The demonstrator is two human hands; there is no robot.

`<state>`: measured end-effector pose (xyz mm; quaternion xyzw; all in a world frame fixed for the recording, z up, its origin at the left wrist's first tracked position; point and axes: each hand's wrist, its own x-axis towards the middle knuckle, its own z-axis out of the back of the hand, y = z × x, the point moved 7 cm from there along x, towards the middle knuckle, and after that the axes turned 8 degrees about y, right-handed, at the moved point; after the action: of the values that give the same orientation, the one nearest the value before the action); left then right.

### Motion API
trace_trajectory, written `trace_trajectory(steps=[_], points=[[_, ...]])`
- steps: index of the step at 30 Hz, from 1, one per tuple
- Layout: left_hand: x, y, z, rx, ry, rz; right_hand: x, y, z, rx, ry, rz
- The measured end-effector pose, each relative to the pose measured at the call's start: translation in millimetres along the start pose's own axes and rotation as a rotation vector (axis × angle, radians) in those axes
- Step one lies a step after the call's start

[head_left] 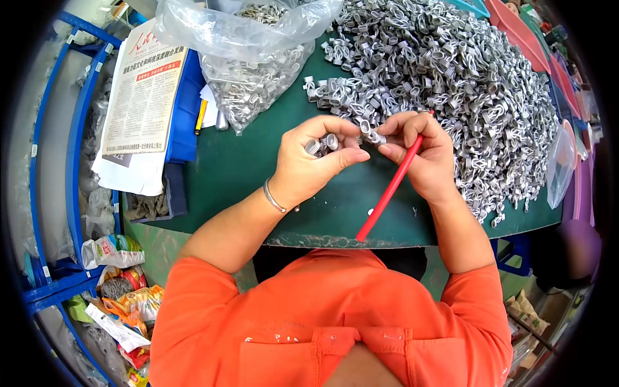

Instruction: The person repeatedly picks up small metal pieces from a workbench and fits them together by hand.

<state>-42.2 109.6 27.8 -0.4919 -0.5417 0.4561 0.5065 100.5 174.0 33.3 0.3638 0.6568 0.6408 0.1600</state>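
Observation:
My left hand (pixel 317 153) is closed, with a few small grey looped pieces (pixel 322 145) with ribbed ends tucked behind its thumb. Between the two hands, at the fingertips, is another small grey looped piece (pixel 369 132). My right hand (pixel 419 148) pinches at that piece. The same hand also grips a long red stick (pixel 390 193), which slants down towards the table's front edge. Just beyond both hands lies a large heap of similar grey looped pieces (pixel 445 90). What the fingers cover of the held pieces is hidden.
A clear plastic bag (pixel 258 84) of grey pieces lies on the green table (pixel 232 174). To its left, a newspaper (pixel 145 97) rests by a blue bin (pixel 184 122). Red trays (pixel 519 35) line the far right. Blue shelving (pixel 74 129) stands at left.

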Motion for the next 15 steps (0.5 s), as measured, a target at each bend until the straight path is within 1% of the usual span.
trace_trajectory(steps=[2, 3, 4, 6, 8, 10, 11, 13, 14, 15], points=[[2, -2, 0, -0.163, -0.034, -0.048, -1, 8, 0, -0.153, -0.017, 0.079], [2, 3, 2, -0.187, -0.027, 0.003, -2, 11, -1, -0.222, -0.011, 0.096], [2, 5, 2, -0.189, -0.028, 0.004, -3, 12, -2, -0.222, -0.011, 0.094], [2, 14, 2, -0.292, -0.035, 0.066, -5, 22, -7, -0.319, -0.017, 0.217], [2, 17, 0, -0.34, -0.038, 0.099, -5, 23, -7, -0.302, -0.04, 0.257], [1, 25, -4, -0.471, -0.039, 0.207, -6, 24, -6, -0.286, -0.061, 0.297], [1, 25, -4, -0.474, -0.036, 0.209, -7, 25, -6, -0.325, -0.074, 0.318], [-2, 34, -10, -0.49, 0.019, 0.332, -9, 27, -6, -0.366, -0.087, 0.337], [-2, 35, -10, -0.492, 0.02, 0.333, -9, 28, -8, -0.396, -0.067, 0.357], [-2, 37, -14, -0.497, 0.072, 0.366, -10, 30, -10, -0.425, -0.047, 0.375]])
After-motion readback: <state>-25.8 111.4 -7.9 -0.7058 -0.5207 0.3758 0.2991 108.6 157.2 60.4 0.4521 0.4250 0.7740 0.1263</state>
